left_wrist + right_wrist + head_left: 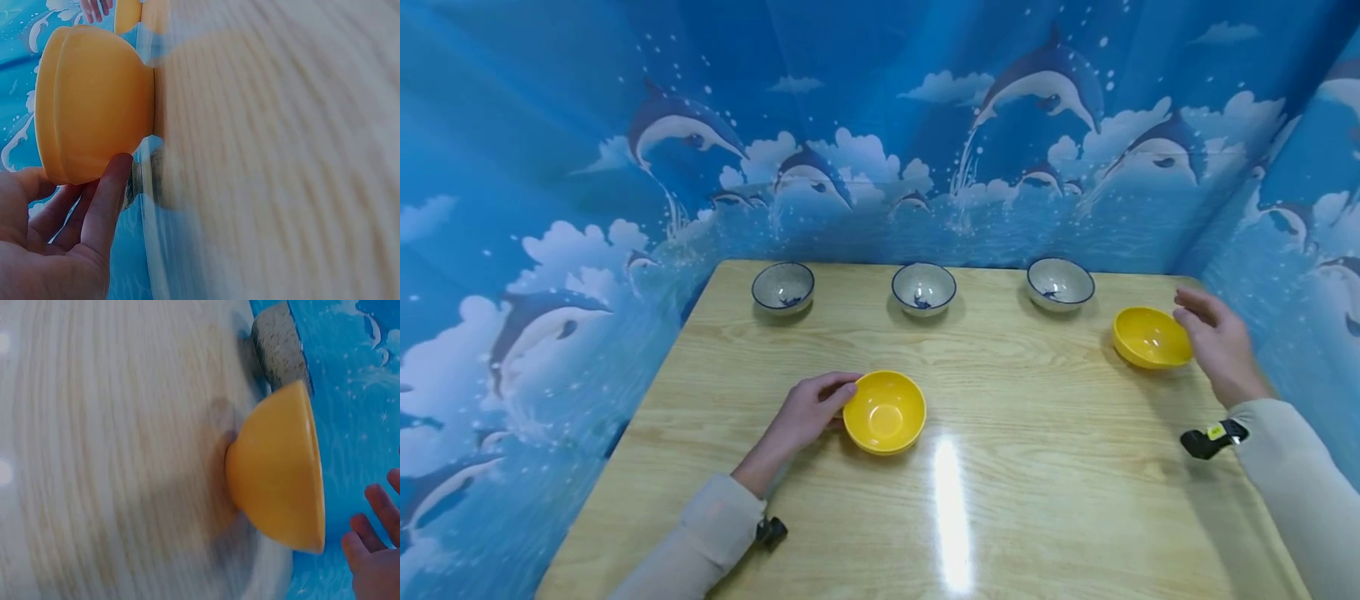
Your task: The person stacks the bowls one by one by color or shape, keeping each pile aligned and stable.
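A glossy yellow bowl (pixel 884 412) stands upright near the middle of the wooden table, and its base meets the tabletop in the left wrist view. My left hand (pixel 808 410) holds this bowl (pixel 94 103) at its left side, thumb at the rim and fingers against the outer wall. Another yellow bowl (pixel 1150 337) sits toward the back right, tilted slightly in the head view. Beside its right rim is my right hand (pixel 1221 346), with relaxed fingers. The right wrist view shows a gap between that hand (pixel 378 550) and the bowl (pixel 275 472).
Along the table's back edge stand three pale bowls with blue rims: a left one (pixel 783 288), a middle one (pixel 923 289) and a right one (pixel 1060 284). A blue dolphin-print curtain (pixel 865 217) hangs behind the wooden table (pixel 1037 492) and along its sides.
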The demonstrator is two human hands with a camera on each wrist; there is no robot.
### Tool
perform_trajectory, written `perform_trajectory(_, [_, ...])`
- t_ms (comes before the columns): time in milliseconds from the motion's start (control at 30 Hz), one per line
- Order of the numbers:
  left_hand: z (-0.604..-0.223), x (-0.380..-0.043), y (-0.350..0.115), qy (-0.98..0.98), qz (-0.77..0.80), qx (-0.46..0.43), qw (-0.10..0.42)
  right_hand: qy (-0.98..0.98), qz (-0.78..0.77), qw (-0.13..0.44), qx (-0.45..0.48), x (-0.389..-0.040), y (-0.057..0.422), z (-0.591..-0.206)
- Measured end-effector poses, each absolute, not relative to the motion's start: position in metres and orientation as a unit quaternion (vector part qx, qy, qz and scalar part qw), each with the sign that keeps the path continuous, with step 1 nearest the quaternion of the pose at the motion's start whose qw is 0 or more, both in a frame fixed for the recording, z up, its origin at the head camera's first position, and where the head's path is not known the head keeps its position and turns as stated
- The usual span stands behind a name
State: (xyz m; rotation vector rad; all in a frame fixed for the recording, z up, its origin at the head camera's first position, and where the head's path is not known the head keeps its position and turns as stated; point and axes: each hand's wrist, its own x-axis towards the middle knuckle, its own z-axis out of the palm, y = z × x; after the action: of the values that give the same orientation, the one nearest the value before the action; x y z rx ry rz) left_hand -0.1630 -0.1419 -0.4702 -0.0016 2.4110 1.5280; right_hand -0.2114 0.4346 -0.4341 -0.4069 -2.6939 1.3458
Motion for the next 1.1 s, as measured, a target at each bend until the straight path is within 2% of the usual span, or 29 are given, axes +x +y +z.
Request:
perform_trajectory(433, [-0.473, -0.161, -0.142, 0.837, 0.528, 0.002, 0.144, -0.891, 0.429, 0.033, -0.146, -0.206, 0.458, -0.461])
perform_trajectory(800, [-0.473, -0.162, -0.142, 0.838, 0.527, -0.005, 0.14, -0.902, 0.403, -0.005, -0.156, -0.202, 0.457, -0.475])
perform_trajectory(1100, [-0.472, -0.162, -0.141, 0.841, 0.523, -0.006, 0.14, -0.881, 0.443, -0.003, -0.168, -0.201, 0.456, -0.481])
